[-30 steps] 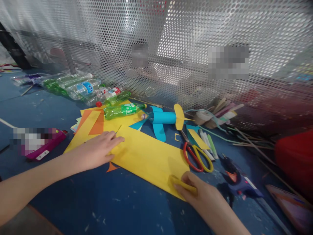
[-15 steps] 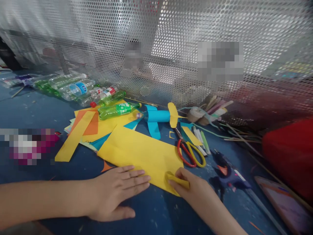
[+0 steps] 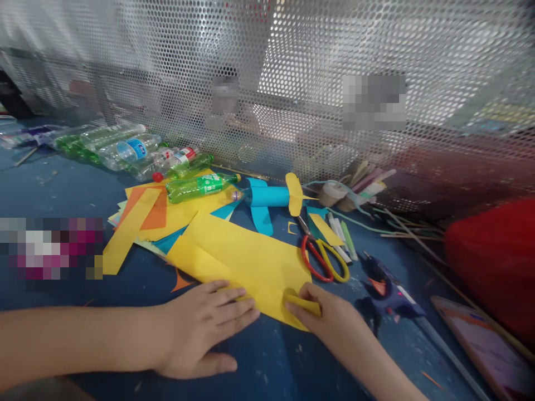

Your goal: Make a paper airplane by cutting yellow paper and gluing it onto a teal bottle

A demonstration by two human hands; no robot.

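A large sheet of yellow paper (image 3: 254, 250) lies on the blue surface in front of me. My left hand (image 3: 204, 328) rests flat, fingers stretched out, with its fingertips over the sheet's near edge. At the sheet's near right corner, my right hand (image 3: 324, 312) pinches a small folded piece of yellow paper (image 3: 303, 303) between thumb and fingers. Whether this piece is separate from the sheet I cannot tell. Beyond the right hand lie scissors (image 3: 324, 262) with one red and one yellow handle. A bottle wrapped in blue paper (image 3: 270, 196), with wing-like flaps and a yellow tail, lies behind the sheet.
Several plastic bottles (image 3: 134, 149) lie at the back left, near stacked coloured paper (image 3: 146, 211). On the right are a blue glue gun (image 3: 395, 295), a phone (image 3: 480, 340) and a red object (image 3: 493, 267). A perforated metal screen (image 3: 292, 83) stands behind, with people beyond it.
The view has shifted slightly. My left hand stays flat and has slid a little to the right; my right hand keeps its pinch on the small yellow piece.
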